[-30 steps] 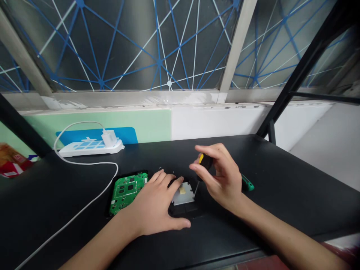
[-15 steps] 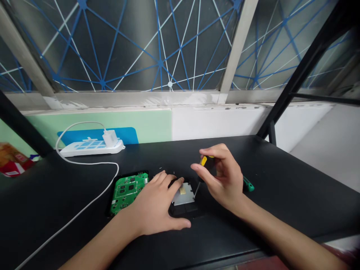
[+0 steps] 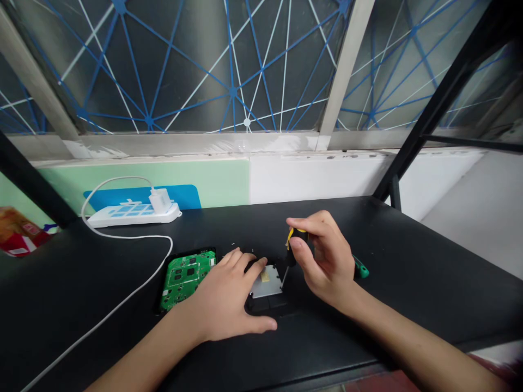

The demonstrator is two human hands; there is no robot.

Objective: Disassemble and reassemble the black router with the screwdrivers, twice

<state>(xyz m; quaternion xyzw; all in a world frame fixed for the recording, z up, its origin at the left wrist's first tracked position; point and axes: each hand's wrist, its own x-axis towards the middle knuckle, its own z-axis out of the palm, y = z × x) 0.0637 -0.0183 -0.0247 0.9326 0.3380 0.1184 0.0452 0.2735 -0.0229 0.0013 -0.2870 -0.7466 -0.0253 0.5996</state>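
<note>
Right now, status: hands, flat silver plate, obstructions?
Right hand grips black-and-yellow screwdriver, tip at right edge of flat silver plate. Left hand across plate's left side. No obstruction seen at tip.

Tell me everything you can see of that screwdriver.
The screwdriver has a chunky black handle with yellow accents and a thin, metallic-looking shaft. The right hand grips the handle, partly hiding it. It leans, tip down, at the right edge of the silvery plate; the tip is too small to make out.
</note>
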